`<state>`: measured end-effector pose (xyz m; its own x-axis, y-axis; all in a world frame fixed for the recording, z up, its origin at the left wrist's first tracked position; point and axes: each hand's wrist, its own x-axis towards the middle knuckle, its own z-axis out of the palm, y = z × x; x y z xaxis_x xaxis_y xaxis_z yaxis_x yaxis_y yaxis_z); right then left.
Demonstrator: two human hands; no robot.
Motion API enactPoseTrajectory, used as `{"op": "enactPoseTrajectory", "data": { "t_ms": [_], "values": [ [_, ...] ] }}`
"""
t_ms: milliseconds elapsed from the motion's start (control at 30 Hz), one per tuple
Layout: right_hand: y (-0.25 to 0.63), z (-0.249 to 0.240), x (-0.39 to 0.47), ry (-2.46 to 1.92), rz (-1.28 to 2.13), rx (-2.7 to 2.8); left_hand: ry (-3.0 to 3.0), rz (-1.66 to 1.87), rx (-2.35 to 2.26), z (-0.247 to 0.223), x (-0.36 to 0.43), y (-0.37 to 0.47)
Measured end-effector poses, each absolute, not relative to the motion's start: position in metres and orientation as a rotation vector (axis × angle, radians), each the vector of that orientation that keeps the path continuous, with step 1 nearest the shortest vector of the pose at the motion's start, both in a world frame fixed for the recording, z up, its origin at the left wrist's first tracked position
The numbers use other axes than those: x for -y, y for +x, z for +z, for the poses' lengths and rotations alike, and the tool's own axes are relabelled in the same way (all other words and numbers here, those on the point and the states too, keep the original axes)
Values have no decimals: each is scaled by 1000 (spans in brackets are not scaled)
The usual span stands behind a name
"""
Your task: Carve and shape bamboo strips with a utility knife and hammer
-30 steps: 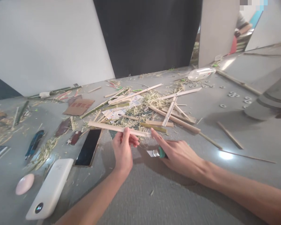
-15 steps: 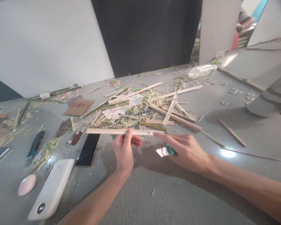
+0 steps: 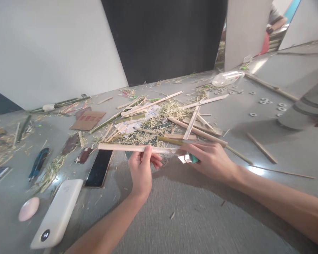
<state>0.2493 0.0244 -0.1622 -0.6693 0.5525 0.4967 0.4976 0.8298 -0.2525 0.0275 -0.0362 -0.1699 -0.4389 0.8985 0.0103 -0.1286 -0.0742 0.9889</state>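
My left hand (image 3: 141, 169) is closed on a pale bamboo strip (image 3: 119, 147), thumb on top and fingers beneath. The strip lies roughly level, its right end at my right hand (image 3: 208, 157). That hand is closed around a utility knife (image 3: 194, 158) with a green body, mostly hidden by my fingers. Its bright blade (image 3: 184, 159) points left, just below the strip's right end; whether it touches the strip I cannot tell. Behind both hands lies a heap of bamboo shavings (image 3: 172, 111) with split bamboo pieces (image 3: 192, 123) on and around it.
To the left lie a black phone (image 3: 98, 169), a white power bank (image 3: 57, 213), a pink egg-shaped object (image 3: 29, 209) and a blue-black tool (image 3: 39, 163). A clear bottle (image 3: 226, 78) and several washers (image 3: 265, 101) are at the back right, near a grey cylinder (image 3: 304, 109). A person's arm (image 3: 278, 24) shows beyond the panels.
My right hand has shifted slightly up, and the knife blade is now closer to the strip's right end. My left hand keeps its grip on the strip.
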Motion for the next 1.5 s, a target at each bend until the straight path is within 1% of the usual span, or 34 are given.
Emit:
{"op": "enactPoseTrajectory", "data": {
  "t_ms": [267, 333, 400, 467, 533, 667, 767, 833, 933, 1067, 1300, 1500],
  "values": [
    [251, -165, -25, -732, 149, 2463, 901, 1614, -1414, -169, 37, 28],
    [251, -164, -26, -663, 158, 2504, 907, 1620, -1417, -169, 37, 26],
    [251, -161, -27, -506, 168, 2602, 974, 1567, -1427, -167, 34, 22],
    [253, -158, -29, -328, 140, 2699, 1098, 1417, -1422, -164, 29, 14],
    [256, -156, -31, -244, 78, 2741, 1203, 1215, -1382, -160, 24, 5],
    [269, -152, -41, -328, 6, 2710, 1333, 829, -1275, -152, 19, -11],
    [279, -149, -51, -415, -5, 2667, 1558, 496, -1236, -146, 22, -14],
    [285, -146, -56, -506, -9, 2637, 1707, 380, -1238, -143, 25, -14],
    [290, -142, -61, -609, -21, 2600, 1815, 360, -1174, -139, 28, -15],
    [292, -140, -61, -643, -41, 2580, 1929, 298, -1081, -135, 27, -15],
    [289, -144, -61, -620, 25, 2722, 2253, 347, -1154, -144, 19, -11],
    [284, -146, -58, -734, 116, 2859, 2293, 430, -1258, -151, 10, -13]
  ]
}}
